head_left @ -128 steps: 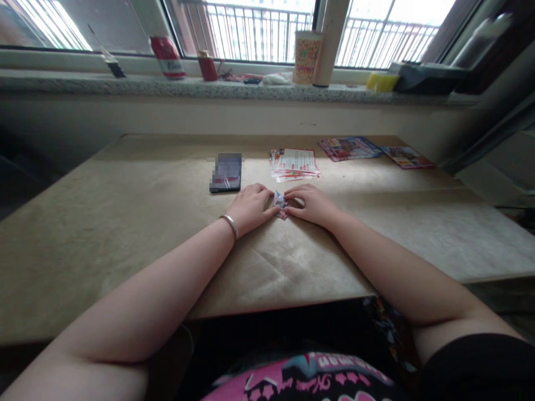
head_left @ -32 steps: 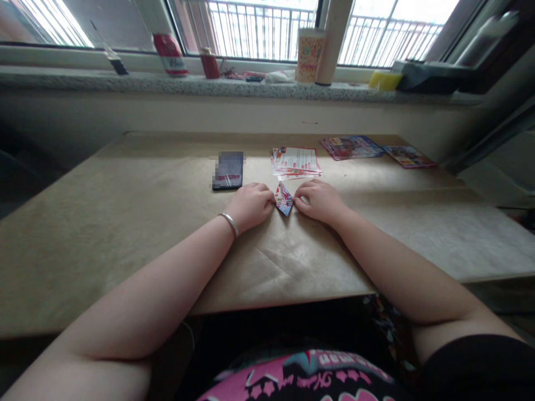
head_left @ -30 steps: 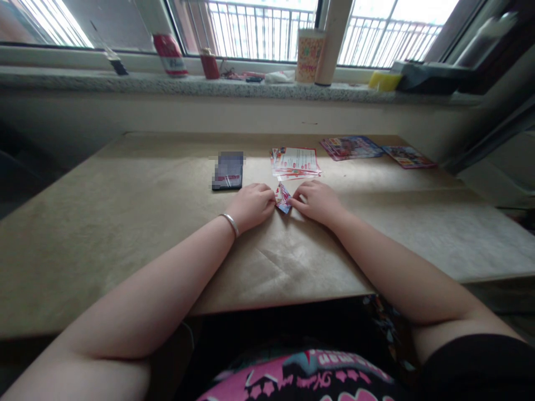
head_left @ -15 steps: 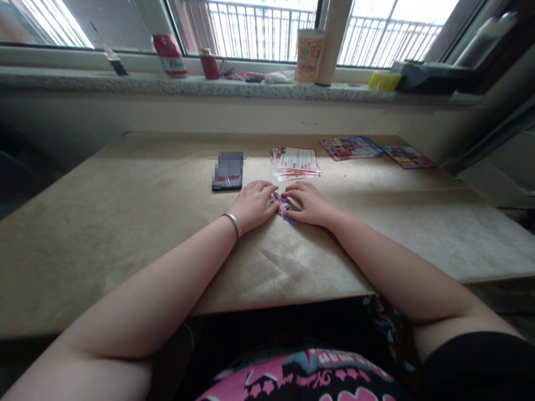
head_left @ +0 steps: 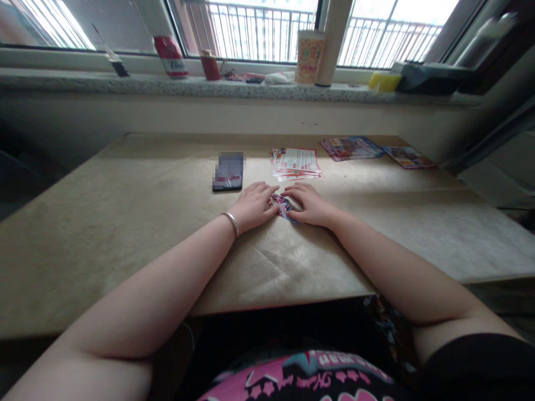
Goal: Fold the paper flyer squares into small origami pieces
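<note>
A small piece of colourful printed paper, patterned in red, white and blue, lies on the table between my hands. It looks folded, though its outline is partly covered by fingers. My left hand, with a silver bangle on the wrist, holds the paper's left side, thumb on its near part. From the right, my right hand curves around it, thumb at the near right corner and fingertips near the far edge. A gap shows between that thumb and the fingers.
Beyond my hands lie a dark phone and a stack of printed sheets. Glossy colourful cards and another such card are at the far right. A red can and a patterned cup stand on the windowsill.
My right thumb has slid slightly right and the fingers have shifted a little, so more of the colourful paper shows. My left hand has barely moved.
</note>
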The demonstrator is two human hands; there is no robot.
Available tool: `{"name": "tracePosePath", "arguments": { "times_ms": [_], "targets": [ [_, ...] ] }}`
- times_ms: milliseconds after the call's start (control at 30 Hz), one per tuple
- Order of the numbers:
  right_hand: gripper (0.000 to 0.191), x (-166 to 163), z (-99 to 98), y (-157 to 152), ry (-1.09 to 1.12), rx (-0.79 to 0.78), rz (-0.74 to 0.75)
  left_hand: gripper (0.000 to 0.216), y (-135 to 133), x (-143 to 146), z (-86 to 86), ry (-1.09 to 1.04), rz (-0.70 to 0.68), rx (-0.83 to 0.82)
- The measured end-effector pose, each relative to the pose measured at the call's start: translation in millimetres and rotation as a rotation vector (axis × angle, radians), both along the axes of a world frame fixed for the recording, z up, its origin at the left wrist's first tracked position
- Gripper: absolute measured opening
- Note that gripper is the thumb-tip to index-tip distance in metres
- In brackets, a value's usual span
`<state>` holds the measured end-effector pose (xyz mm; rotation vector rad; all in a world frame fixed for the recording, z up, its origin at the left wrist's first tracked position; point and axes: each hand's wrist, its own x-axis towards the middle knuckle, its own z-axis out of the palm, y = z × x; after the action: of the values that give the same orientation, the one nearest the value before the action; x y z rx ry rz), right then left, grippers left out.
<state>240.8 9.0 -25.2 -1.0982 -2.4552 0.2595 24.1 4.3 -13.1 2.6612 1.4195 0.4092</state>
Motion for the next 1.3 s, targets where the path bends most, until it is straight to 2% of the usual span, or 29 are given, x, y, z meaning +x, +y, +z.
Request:
{"name": "tracePosePath", "arguments": {
  "times_ms": [167,300,433,567,733,900,1000,1300],
  "targets": [
    [0.043,-2,0.5,-2,0.011,0.003,-0.015,0.05,3,-2,1.8,-0.158,-0.033,-0.06],
    [0.039,-3,2.3,-2,0.037,0.012,-0.002,0.048,8,-3,-0.1,-0.247,-0.09,-0.038],
    [0.03,-4,2.3,-1,0.098,-0.022,0.02,0.042,8,-5,-0.4,-0.265,-0.138,0.025],
    [0.02,-4,0.6,0,0.21,-0.056,0.016,0.026,6,-5,2.2,-0.308,-0.171,0.121],
    [0.013,-3,4.8,-1,0.292,0.038,-0.018,0.02,4,-3,4.7,-0.366,-0.165,0.27],
    [0.015,0,11.6,-3,0.289,0.144,-0.022,0.016,5,-3,4.3,-0.311,-0.167,0.391],
    [0.016,2,13.6,-4,0.221,0.156,0.008,0.016,7,-3,4.3,-0.231,-0.187,0.422],
    [0.015,2,14.0,-7,0.06,0.067,0.086,0.021,4,-2,6.6,0.005,-0.208,0.351]
  ]
}}
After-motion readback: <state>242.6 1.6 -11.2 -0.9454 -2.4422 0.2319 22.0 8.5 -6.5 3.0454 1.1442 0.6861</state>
